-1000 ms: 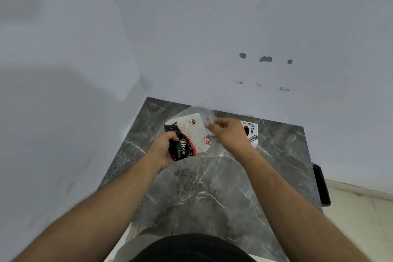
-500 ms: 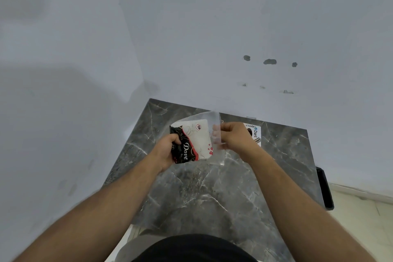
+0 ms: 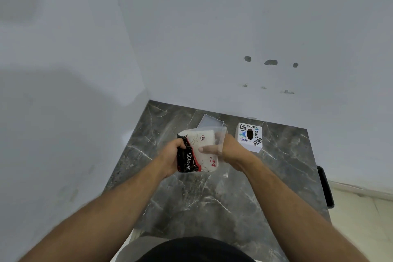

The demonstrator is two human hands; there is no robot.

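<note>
**Gripping on both sides**

Over the grey marble tabletop [image 3: 212, 204], the right hand [image 3: 231, 151] holds a clear plastic bag [image 3: 212, 126]. The left hand [image 3: 170, 159] grips a white, black and red Dove packet [image 3: 203, 141] touching it. A white stickered cube [image 3: 249, 137] sits right of both.

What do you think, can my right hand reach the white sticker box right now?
Probably yes: the white sticker box stands on the table just beyond the right hand, nothing between them. But that hand holds the clear plastic bag by the Dove packet, so it should let go first.
</note>
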